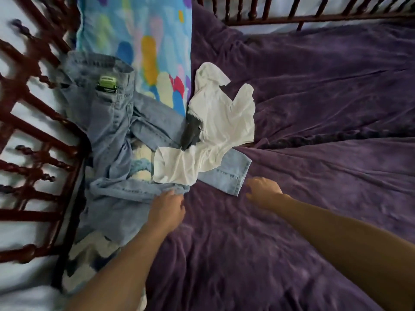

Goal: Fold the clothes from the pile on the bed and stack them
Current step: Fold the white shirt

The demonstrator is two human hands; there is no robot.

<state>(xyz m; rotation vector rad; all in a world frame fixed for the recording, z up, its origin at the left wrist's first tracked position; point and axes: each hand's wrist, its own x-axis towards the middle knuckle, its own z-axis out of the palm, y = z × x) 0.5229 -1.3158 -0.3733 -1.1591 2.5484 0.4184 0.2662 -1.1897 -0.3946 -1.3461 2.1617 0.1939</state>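
1. Left hand (167, 209), at 7 o'clock from the frame's middle: its fingertips touch a bunched fold of the jeans (112, 135). The back of the hand hides the grip, so I cannot tell whether it pinches the cloth.
2. Right hand (263, 190), at 5 o'clock, is over the blanket (292, 243) with its fingers loosely bent, holding nothing.
3. The hem (238, 176) of one jeans leg lies just beside the right hand, at its 10 o'clock. That hand is the nearer one to the hem, while the left is nearer the bunched part.
4. The jeans' long axis runs from the waistband (98, 66) at 11 o'clock down toward the left hand. One leg branches off toward 4 o'clock and ends at the hem.
5. The shirt (220, 131), white and crumpled, lies across that leg. It likely has to come off before the jeans can be laid straight.
6. Count: two hands, one pair of jeans, one shirt. A fleecy blue-and-white cloth (139, 162) shows under the jeans; I cannot tell whether it is a garment. No folded stack is visible.
7. Farthest are one pillow (134, 41) at 12 o'clock and a wooden rail (314, 17) beyond it.
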